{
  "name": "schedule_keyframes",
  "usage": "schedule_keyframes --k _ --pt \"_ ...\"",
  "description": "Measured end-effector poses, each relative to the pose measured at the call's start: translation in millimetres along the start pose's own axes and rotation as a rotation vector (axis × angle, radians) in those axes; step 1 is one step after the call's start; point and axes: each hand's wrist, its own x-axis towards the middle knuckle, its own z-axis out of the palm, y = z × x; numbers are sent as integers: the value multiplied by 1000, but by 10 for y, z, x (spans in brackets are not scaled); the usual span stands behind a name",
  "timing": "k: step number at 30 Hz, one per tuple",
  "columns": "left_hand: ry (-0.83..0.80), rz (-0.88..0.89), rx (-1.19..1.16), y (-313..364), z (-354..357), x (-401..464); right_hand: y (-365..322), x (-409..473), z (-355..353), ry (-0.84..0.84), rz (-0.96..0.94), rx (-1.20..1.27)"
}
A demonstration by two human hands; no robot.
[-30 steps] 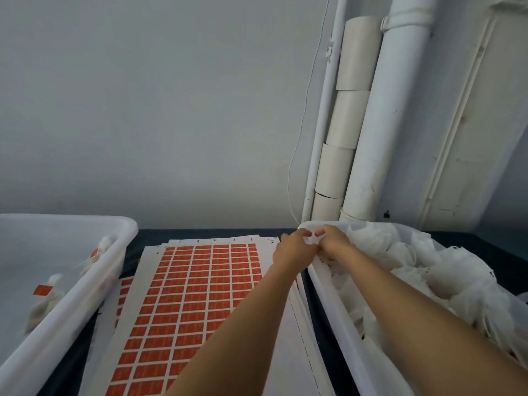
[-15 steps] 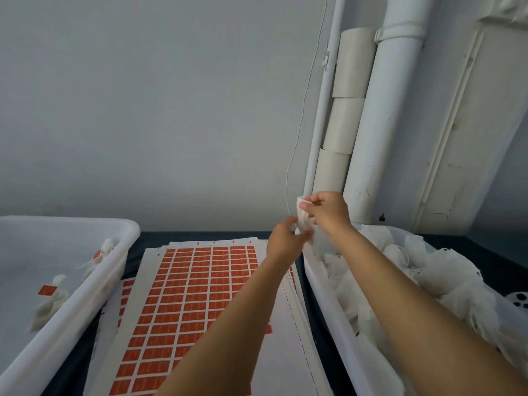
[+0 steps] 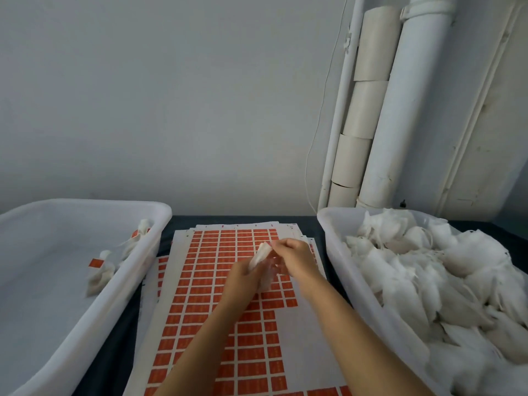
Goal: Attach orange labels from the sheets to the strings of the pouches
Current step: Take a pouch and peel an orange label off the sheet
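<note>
Both hands meet over the sheet of orange labels (image 3: 217, 284) in the middle of the table. My left hand (image 3: 243, 278) grips a small white pouch (image 3: 261, 254), whose top sticks up between the hands. My right hand (image 3: 294, 257) pinches the pouch's upper end with curled fingers; its string is too fine to make out. The white bin on the right (image 3: 337, 252) is heaped with unlabelled white pouches (image 3: 423, 270). In the left bin (image 3: 148, 250) lie a few pouches with orange labels (image 3: 100, 271).
More label sheets are stacked under the top one, on a dark tabletop (image 3: 120, 332). White pipes and beige tubes (image 3: 368, 115) stand against the wall behind the right bin. A thin cable (image 3: 320, 115) hangs down the wall.
Both hands lifted one pouch out of the right bin and carried it left and down, over the label sheet. The view has tilted downward.
</note>
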Motion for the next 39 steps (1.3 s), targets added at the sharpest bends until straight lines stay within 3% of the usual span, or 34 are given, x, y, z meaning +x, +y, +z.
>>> schedule_keyframes --k 2,5,9,16,21,29,35,39 --pt "27 -51 64 -97 -57 -56 152 -59 52 -17 -20 -28" --pt "16 11 15 -126 -121 -86 294 -155 91 -91 -26 -46" --pt "-40 62 -66 -151 -175 -146 440 -265 93 -222 -90 82" --pt "-19 37 -74 -197 -195 -203 634 -228 71 29 -291 36" --pt "-79 75 -260 -102 -227 -246 640 -232 40 -25 -365 12" --pt "132 224 2 -177 -238 -204 607 -288 70 -11 -532 -159" --pt "36 279 53 -155 -239 -208 583 -291 63 54 -603 -184" --pt "65 258 79 -161 -277 -181 598 -297 54 48 -613 -213"
